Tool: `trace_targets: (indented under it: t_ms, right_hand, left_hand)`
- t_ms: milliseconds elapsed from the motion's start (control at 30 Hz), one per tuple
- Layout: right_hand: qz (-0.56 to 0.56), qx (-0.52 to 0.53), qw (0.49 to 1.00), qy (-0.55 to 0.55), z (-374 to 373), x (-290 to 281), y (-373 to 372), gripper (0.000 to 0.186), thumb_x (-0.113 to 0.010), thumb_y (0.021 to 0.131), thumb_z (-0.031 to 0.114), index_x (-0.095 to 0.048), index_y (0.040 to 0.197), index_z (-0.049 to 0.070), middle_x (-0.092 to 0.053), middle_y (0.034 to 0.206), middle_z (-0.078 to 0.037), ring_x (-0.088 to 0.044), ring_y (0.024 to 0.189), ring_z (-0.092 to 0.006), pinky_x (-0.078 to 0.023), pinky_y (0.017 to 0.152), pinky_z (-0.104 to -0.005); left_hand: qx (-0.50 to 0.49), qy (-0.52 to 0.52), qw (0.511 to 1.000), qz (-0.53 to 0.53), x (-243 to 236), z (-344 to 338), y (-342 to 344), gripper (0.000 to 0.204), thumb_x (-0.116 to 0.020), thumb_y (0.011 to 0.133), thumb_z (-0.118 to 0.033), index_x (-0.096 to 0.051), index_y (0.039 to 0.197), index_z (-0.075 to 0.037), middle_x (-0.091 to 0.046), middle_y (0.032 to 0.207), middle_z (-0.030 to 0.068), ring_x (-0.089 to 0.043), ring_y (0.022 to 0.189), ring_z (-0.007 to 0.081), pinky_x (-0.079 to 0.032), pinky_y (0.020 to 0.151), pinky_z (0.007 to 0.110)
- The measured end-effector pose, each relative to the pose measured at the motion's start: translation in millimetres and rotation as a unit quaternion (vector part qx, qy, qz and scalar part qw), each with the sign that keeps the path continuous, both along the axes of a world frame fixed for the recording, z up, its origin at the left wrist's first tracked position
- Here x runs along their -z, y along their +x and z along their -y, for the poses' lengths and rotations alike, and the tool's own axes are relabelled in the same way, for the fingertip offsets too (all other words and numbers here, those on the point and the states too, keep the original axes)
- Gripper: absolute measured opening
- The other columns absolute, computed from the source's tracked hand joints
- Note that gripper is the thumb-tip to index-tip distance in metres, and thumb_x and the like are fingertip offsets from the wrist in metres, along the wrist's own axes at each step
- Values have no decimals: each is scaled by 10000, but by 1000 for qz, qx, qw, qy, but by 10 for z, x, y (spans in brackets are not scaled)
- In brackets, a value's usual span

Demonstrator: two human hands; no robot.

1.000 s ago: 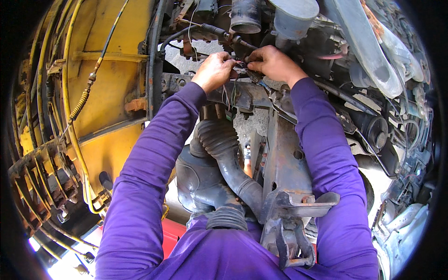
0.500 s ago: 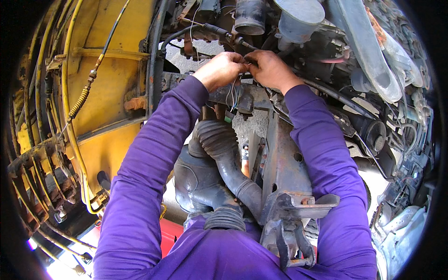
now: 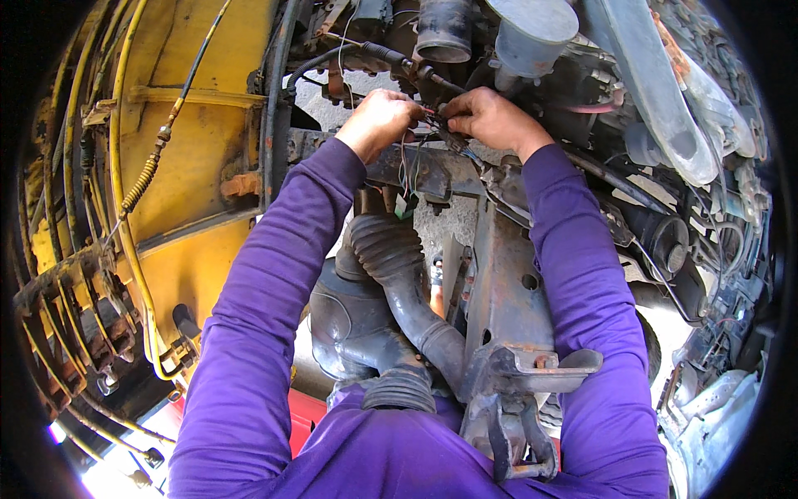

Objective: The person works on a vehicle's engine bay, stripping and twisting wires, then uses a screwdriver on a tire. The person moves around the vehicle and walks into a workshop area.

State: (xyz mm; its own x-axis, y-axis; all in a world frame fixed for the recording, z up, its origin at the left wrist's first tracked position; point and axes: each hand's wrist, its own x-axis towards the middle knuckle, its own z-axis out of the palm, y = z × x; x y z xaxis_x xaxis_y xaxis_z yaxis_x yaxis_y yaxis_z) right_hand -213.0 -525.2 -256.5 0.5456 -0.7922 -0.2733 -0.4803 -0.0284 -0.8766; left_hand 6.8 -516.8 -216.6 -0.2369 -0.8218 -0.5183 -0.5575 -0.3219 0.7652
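Observation:
My left hand (image 3: 379,123) is closed in a pinch on a thin red wire (image 3: 428,110) above the dark metal frame. A short way to its right, my right hand (image 3: 492,121) has thumb and fingers closed at the dark wire bundle (image 3: 453,141), which runs down and right beneath the palm. Several thin loose wires (image 3: 405,170), white, green and dark, dangle below the hands. At their lower end hangs a small pale and green piece (image 3: 402,205), too small to name. My fingertips partly hide where the wires meet.
Yellow machine panels (image 3: 199,166) with hoses and a spring-wrapped cable (image 3: 143,179) stand at left. Below my hands are a ribbed black air duct (image 3: 387,248) and a steel frame beam (image 3: 517,283). A grey reservoir (image 3: 536,37) and metal arm (image 3: 657,91) sit at upper right.
My hands have moved apart: the left shifted slightly left, the right slightly right. A red wire and the dark bundle now show between them.

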Motion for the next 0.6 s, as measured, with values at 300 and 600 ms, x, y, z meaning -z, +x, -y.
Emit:
trace_targets:
  t_ms: [300,600]
  right_hand:
    - [-44,74,974,-210,-125,138,207,278,-776,813,182,-726,1014,-3,-712,969,-238,-697,929,-372,-537,796,-435]
    - [-5,67,995,-72,-68,-63,144,222,-755,864,165,-732,1001,-8,-718,841,-169,-647,735,-222,-514,709,-358]
  left_hand:
    - [128,-28,990,44,-97,-27,-145,252,-629,868,-159,-728,1016,18,-691,901,112,-661,801,194,-535,714,341]
    - [77,-81,990,83,215,13,137,249,-620,898,-169,-716,998,39,-677,855,97,-637,744,172,-514,673,326]
